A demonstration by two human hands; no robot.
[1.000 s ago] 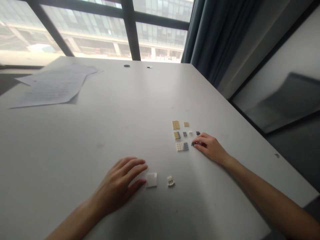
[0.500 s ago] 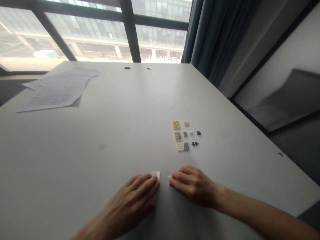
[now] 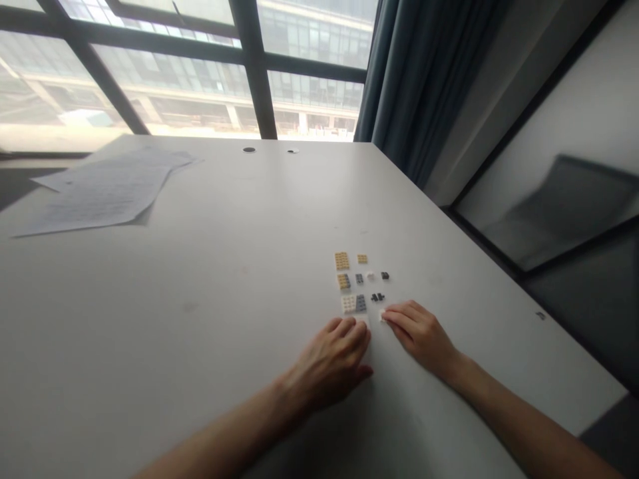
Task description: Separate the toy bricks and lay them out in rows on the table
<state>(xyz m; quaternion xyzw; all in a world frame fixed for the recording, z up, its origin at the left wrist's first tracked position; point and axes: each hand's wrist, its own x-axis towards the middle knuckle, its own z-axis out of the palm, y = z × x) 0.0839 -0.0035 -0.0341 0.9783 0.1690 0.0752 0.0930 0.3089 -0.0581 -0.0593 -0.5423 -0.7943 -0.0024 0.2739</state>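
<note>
- The small white piece (image 3: 383,315) is on the table, just beside the right hand's fingertips and below the two dark pieces (image 3: 378,297).
- The right hand (image 3: 422,338) has its fingers close together, with the tips closed on that piece. A soft pinch is best, as a hard one could make it pop away.
- A flat white piece (image 3: 362,320) peeks out past the left hand (image 3: 332,362). The left fingers bend over it, with the thumb apart. I cannot tell if they grip it or just rest on it.
- A light, flat touch suits this one, so it does not tip or skid.
- The white studded plate (image 3: 348,304) and the gray plate (image 3: 361,304) sit side by side, very near the left fingertips. Go slow here, since one bump could knock them crooked.
- Farther up are the tan-and-gray plate (image 3: 344,281) and the big tan plate (image 3: 342,261). Low wrists and lifting straight up would help leave these neat.
- The papers (image 3: 110,189) lie well apart, out of the way.
</note>
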